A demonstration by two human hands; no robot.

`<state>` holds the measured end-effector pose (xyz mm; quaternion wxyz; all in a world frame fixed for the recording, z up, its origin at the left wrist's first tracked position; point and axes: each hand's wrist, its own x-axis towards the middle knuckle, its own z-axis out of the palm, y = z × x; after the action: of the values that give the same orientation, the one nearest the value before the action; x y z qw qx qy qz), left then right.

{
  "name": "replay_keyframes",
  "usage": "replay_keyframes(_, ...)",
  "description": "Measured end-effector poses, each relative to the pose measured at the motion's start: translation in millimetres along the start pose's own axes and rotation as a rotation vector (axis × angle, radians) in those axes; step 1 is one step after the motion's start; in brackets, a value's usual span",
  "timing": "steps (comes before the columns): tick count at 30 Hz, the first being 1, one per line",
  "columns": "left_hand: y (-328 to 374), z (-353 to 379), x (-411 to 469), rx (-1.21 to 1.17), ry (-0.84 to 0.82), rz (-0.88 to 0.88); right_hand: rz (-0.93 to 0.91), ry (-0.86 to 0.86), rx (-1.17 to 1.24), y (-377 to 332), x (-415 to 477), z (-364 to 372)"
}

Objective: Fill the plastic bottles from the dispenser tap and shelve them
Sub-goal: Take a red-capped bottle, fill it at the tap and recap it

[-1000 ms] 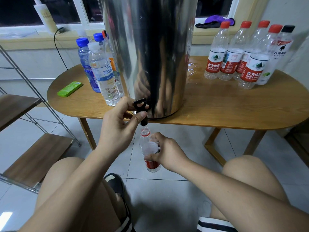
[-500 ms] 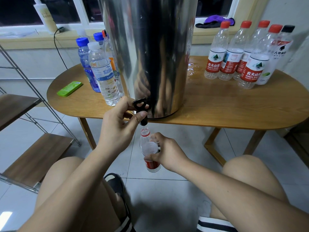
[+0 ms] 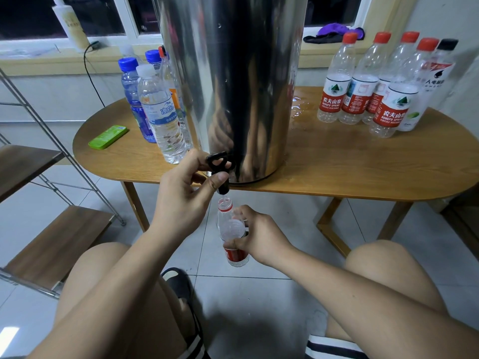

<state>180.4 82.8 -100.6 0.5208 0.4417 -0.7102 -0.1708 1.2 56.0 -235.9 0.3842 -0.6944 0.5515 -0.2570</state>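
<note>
Beneath the wooden table's (image 3: 337, 172) near edge, the left hand (image 3: 181, 200) grips the tap lever (image 3: 219, 165) and the right hand (image 3: 259, 237) holds the uncapped bottle (image 3: 225, 206) under it, apparently mid-fill; next comes closing the tap.

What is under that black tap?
An uncapped bottle, its open mouth just below the tap, held by the right hand. The left hand grips the tap. The right hand and the red label cover much of the bottle, so its water level cannot be seen.

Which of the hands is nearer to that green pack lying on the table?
Left. The left hand grips the tap lever at the table edge, right of the green pack; the right hand holds the bottle beneath it, lower and farther right.
</note>
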Motion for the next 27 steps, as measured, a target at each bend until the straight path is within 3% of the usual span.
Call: replay_keyframes(27,0.5,-0.4,-0.9,0.010,-0.001,-0.017,-0.011,0.005,-0.004,1.2,0.2,-0.7)
